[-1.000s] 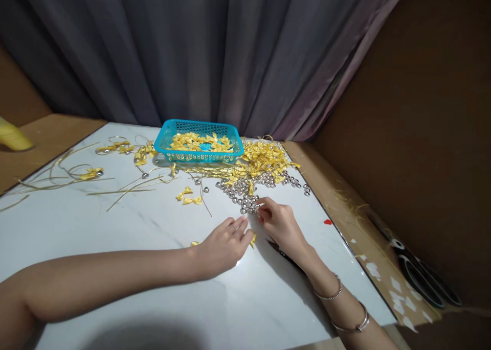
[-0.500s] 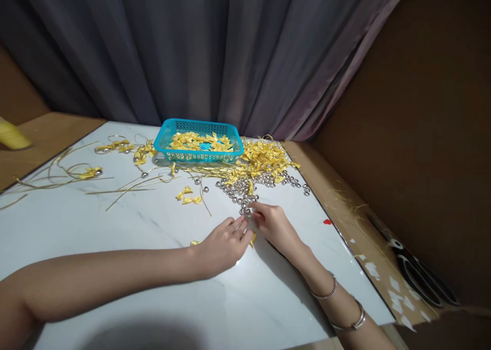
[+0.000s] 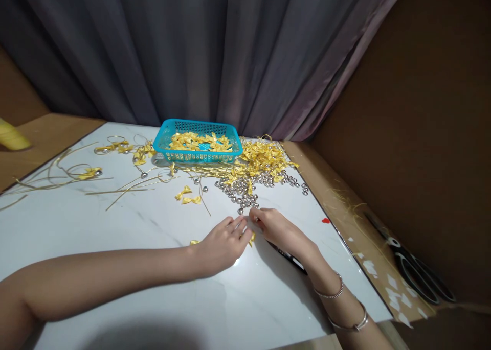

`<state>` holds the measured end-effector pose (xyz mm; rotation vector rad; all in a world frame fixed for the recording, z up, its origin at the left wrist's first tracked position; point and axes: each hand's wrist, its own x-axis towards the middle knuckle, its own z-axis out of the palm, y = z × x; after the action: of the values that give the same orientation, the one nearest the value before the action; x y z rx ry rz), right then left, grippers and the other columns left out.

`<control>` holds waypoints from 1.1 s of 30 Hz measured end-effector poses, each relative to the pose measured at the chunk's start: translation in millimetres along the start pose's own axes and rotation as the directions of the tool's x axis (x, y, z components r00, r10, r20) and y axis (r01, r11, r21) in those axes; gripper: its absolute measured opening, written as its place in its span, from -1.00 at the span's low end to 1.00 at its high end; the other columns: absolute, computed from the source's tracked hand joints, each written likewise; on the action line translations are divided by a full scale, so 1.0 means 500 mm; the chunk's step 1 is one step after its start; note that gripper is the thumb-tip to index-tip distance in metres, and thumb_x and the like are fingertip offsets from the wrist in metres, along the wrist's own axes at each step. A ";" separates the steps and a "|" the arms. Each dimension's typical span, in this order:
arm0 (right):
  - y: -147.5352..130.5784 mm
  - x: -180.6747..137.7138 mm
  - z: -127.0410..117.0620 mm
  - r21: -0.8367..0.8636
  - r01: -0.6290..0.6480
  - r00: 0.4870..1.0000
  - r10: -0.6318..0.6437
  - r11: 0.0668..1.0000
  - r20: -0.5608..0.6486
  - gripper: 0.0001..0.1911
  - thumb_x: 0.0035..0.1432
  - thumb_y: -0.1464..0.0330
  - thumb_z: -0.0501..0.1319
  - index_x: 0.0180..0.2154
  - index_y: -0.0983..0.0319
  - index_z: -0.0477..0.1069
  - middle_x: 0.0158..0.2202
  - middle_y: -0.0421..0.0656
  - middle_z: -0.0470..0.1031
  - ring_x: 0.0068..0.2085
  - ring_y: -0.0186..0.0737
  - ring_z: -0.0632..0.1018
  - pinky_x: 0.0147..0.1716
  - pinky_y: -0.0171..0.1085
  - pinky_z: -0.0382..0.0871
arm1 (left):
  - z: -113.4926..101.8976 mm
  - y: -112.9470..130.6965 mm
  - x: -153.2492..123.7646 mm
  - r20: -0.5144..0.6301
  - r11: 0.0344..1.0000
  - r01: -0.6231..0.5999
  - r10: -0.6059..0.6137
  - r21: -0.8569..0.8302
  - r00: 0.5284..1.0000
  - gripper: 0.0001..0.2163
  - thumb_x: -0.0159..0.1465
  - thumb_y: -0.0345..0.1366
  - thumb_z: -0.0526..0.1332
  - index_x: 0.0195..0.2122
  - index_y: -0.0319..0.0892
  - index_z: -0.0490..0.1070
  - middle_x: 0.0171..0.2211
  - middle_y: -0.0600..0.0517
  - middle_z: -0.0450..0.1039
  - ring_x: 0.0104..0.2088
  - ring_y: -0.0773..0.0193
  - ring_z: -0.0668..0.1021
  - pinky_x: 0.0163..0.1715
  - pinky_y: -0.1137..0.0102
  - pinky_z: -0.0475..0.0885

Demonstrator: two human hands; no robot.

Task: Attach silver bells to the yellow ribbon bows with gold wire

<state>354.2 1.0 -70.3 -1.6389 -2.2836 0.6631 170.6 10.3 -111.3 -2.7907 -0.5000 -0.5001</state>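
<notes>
My left hand [image 3: 224,242] lies on the white table [image 3: 153,288], fingers together and resting on a small yellow ribbon bow [image 3: 252,238] that peeks out beside them. My right hand [image 3: 274,226] sits just to the right, fingertips pinched at the near edge of a heap of small silver bells [image 3: 241,191]; what they pinch is too small to make out. A dark thin object [image 3: 291,259] lies under my right wrist.
A teal basket [image 3: 199,156] with yellow bows stands at the back. More bows [image 3: 264,161] are piled to its right. Gold strings [image 3: 69,179] and loose bows [image 3: 187,195] lie at the left. Scissors [image 3: 410,268] rest on the brown ledge to the right.
My right hand has drawn back from the bell heap toward my left hand, fingertips closing together. My left hand has stayed put on the bow.
</notes>
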 end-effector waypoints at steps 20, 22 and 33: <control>-0.013 -0.029 -0.085 0.919 0.057 0.938 0.296 0.391 -0.184 -0.91 -0.15 0.36 0.40 -0.53 0.19 0.52 -0.35 -0.17 0.52 -0.30 -0.26 0.51 -0.37 -0.29 0.34 | -0.024 -0.047 0.029 0.250 0.441 0.465 -0.463 -0.767 0.850 -0.75 0.32 -0.24 0.04 -0.36 -0.18 0.47 -0.40 0.05 0.52 -0.38 0.26 0.46 -0.28 0.40 0.25; -0.015 -0.030 -0.084 0.922 0.073 0.947 0.264 0.380 -0.184 -0.91 -0.19 0.36 0.42 -0.54 0.17 0.54 -0.25 -0.16 0.54 -0.11 -0.17 0.49 -0.17 -0.24 0.32 | -0.023 -0.051 0.032 0.300 0.321 0.501 -0.509 -0.804 0.807 -0.74 0.31 -0.22 0.04 -0.38 -0.19 0.47 -0.45 0.06 0.48 -0.41 0.27 0.44 -0.35 0.42 0.25; -0.042 -0.015 -0.041 0.972 -0.102 0.991 0.112 0.213 0.079 -0.90 -0.06 0.33 0.37 -0.49 0.23 0.56 -0.51 -0.20 0.53 -0.56 -0.38 0.48 -0.42 -0.30 0.33 | -0.021 -0.059 0.035 0.291 0.018 0.397 -0.649 -0.918 0.703 -0.77 0.25 -0.16 0.13 -0.28 -0.20 0.47 -0.34 0.03 0.50 -0.32 0.26 0.47 -0.30 0.44 0.32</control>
<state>348.8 -7.1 -41.7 -1.0304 -1.0683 1.6737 171.7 38.8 -89.3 -3.3607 -1.8026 -1.8661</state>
